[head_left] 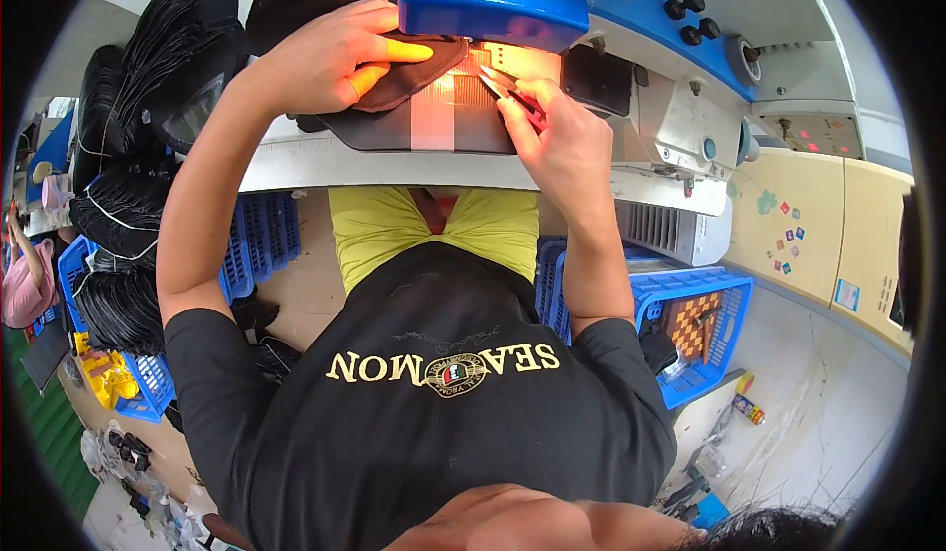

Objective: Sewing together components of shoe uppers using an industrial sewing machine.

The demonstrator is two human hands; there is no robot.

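Black workpiece (419, 80), of a material that could not be told, was laid below the blue head of a sewing machine, with its right end set near the brightly lit stitching area. The machine (493, 4) was mounted at the white surface (271, 157), whose near edge was bowed by the lens. To the left, stacks of black pieces (123, 201) were bound with pale cord; to the right, below the surface, a blue crate (734, 329) was seen with a brown checkered item inside. Beneath the workpiece, a dark sheet (365, 129) was crossed by a pale strip (432, 122). The workpiece was pressed down by the left hand (340, 56), whose thumb and forefinger were parted fairly wide upon it and were covered at the ends in yellow. By the right hand (562, 132), a slim pointed metal tool (493, 82) was gripped, the fingers being narrowed around its dark red handle; its tip was directed toward the lit area, just beside the workpiece's right end.
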